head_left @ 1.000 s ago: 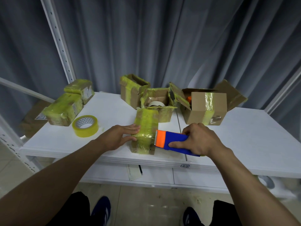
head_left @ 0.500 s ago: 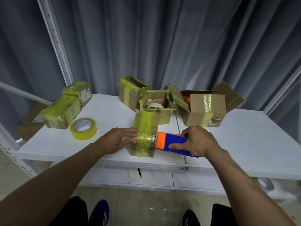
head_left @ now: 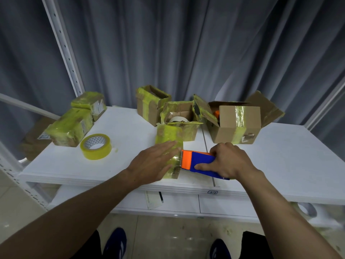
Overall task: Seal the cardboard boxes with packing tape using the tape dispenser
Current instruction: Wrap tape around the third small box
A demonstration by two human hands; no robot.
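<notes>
The left hand (head_left: 155, 163) lies flat, fingers straight, on the taped box (head_left: 168, 135). Just right of its fingertips, the right hand (head_left: 229, 161) grips the tape dispenser (head_left: 199, 160), toothed edge against the box.

Open boxes (head_left: 237, 126) wall the back of the table (head_left: 291, 157); a tape roll (head_left: 96, 146) sits left; its right side lies open.

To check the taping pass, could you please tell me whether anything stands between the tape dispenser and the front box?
Nothing visible does. The right hand holds the tape dispenser with its orange toothed end against the right side of the front box; the left hand lies flat on top, fingertips near the teeth.
</notes>
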